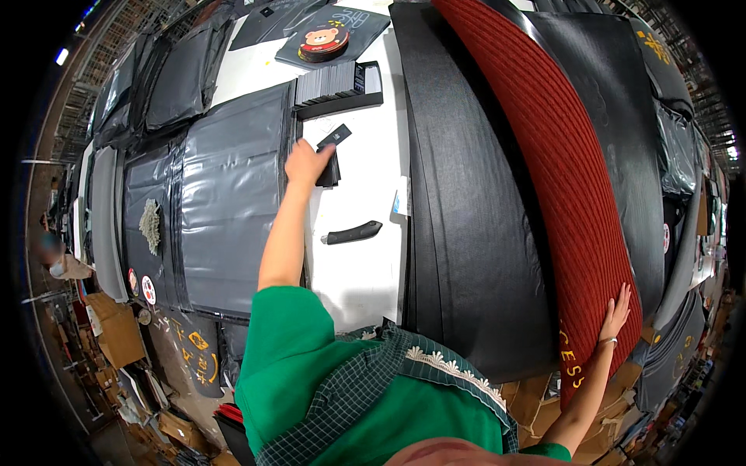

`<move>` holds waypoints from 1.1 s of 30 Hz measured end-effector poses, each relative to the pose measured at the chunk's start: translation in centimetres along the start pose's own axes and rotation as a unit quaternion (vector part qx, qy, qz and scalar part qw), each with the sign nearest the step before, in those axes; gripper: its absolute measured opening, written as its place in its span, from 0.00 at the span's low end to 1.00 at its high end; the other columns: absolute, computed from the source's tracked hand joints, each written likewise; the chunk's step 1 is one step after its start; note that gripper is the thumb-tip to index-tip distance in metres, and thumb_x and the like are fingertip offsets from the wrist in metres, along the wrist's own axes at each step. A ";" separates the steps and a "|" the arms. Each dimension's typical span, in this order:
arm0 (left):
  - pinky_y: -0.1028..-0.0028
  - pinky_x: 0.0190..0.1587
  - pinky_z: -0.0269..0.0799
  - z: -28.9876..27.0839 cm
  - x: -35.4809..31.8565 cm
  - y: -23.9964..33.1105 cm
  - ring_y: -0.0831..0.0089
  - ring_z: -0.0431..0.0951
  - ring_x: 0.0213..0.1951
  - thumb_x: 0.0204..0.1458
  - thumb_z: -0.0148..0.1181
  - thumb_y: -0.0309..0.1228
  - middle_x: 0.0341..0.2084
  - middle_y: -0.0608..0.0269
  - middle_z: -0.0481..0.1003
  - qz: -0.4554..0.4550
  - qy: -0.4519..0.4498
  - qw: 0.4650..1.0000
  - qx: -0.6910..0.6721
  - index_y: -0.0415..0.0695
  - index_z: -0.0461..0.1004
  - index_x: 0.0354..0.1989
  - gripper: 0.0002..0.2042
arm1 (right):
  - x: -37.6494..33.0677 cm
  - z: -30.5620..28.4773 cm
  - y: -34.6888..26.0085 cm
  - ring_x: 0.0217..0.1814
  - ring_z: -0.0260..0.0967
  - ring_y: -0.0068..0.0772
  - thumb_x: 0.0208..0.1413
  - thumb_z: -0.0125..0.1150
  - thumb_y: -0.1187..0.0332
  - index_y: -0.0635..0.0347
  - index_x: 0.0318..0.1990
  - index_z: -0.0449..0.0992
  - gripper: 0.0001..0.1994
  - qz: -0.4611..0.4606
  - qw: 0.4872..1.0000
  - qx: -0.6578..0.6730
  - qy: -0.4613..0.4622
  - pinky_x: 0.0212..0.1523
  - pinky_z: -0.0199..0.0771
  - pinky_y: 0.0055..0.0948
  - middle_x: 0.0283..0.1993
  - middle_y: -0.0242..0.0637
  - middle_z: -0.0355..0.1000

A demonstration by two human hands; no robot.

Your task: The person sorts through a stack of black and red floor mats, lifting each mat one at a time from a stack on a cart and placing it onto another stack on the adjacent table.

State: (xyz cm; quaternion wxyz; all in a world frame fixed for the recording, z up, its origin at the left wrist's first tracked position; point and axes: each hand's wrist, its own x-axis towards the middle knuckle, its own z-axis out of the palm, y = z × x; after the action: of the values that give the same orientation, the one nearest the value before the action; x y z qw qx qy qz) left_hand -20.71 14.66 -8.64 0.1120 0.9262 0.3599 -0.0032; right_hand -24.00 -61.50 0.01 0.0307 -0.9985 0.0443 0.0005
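Observation:
My left hand (307, 161) reaches over the white table with its fingers closed on the near end of a small black card (336, 137). Just under that hand lies a short pile of black cards (329, 172), partly hidden by it. A black-handled utility knife (352, 233) rests on the table nearer to me. Far to the right, my right hand (616, 317) lies flat with fingers extended on a long red ribbed mat (556, 147). The mat curves over black sheets, with yellow lettering at its near end.
A black box (365, 99) holds a row of upright cards. Behind it sit round bear-printed pieces (324, 43) on a dark printed mat. Plastic-wrapped black packs (233, 163) fill the left side. Large black sheets (474, 194) lie under the red mat. Cardboard boxes (116, 334) stand at lower left.

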 end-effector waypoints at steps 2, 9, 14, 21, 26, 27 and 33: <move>0.60 0.35 0.70 0.5 -3.1 -0.5 0.51 0.74 0.35 0.34 0.64 0.48 0.33 0.46 0.70 0.021 -0.012 1.000 0.001 0.35 0.62 0.40 0.31 | 0.1 -0.1 -0.3 0.69 0.32 0.33 0.57 0.30 0.48 0.45 0.63 0.48 0.28 -0.005 1.000 0.002 0.002 0.64 0.25 0.48 0.67 0.29 0.40; 0.60 0.35 0.69 -0.4 -5.1 -1.0 0.52 0.74 0.33 0.37 0.63 0.38 0.29 0.52 0.74 -0.021 0.013 0.998 -0.064 0.44 0.63 0.37 0.21 | 0.0 0.4 0.4 0.69 0.33 0.34 0.57 0.32 0.47 0.44 0.63 0.48 0.27 -0.012 1.000 -0.010 0.001 0.63 0.28 0.51 0.67 0.31 0.40; 0.61 0.33 0.68 -3.5 -8.2 2.3 0.56 0.75 0.32 0.38 0.61 0.35 0.28 0.59 0.75 0.012 0.072 0.988 -0.133 0.47 0.66 0.34 0.15 | 0.1 -0.5 -0.6 0.69 0.34 0.34 0.56 0.37 0.51 0.44 0.62 0.50 0.26 -0.010 1.000 0.003 0.016 0.63 0.30 0.50 0.67 0.31 0.42; 0.69 0.38 0.68 -5.7 -17.6 19.3 0.62 0.73 0.38 0.38 0.63 0.33 0.34 0.60 0.73 0.483 -0.085 0.836 -0.244 0.48 0.67 0.38 0.17 | 0.5 -0.5 -1.9 0.69 0.34 0.31 0.56 0.38 0.51 0.42 0.62 0.51 0.26 0.000 1.000 0.009 0.017 0.64 0.28 0.46 0.67 0.30 0.42; 0.69 0.37 0.69 -5.3 -16.6 19.2 0.61 0.74 0.36 0.36 0.64 0.29 0.32 0.60 0.74 0.460 -0.104 0.848 -0.240 0.44 0.66 0.35 0.17 | -0.7 -0.8 -1.6 0.69 0.34 0.30 0.55 0.39 0.50 0.41 0.62 0.50 0.26 0.024 1.000 -0.008 0.018 0.64 0.27 0.46 0.67 0.29 0.41; 0.70 0.38 0.69 -5.4 -16.4 18.7 0.62 0.74 0.36 0.36 0.64 0.29 0.33 0.60 0.74 0.432 -0.112 0.861 -0.244 0.44 0.66 0.35 0.17 | -0.6 -0.7 -1.5 0.69 0.34 0.30 0.55 0.39 0.50 0.41 0.62 0.50 0.26 0.023 0.999 -0.009 0.020 0.64 0.27 0.46 0.67 0.28 0.42; 0.72 0.39 0.69 -4.6 -17.1 17.4 0.64 0.75 0.39 0.38 0.64 0.33 0.35 0.61 0.74 0.376 -0.111 0.897 -0.205 0.46 0.66 0.38 0.18 | -0.4 -0.3 -1.8 0.69 0.34 0.30 0.55 0.40 0.50 0.40 0.62 0.50 0.26 0.024 0.999 -0.013 0.021 0.64 0.29 0.46 0.67 0.28 0.42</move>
State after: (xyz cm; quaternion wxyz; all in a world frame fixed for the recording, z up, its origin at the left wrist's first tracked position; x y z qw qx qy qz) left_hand -22.17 -8.22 0.89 0.3316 0.9426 -0.0372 0.0099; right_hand -24.25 -59.73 0.46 0.0168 -0.9973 0.0688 -0.0197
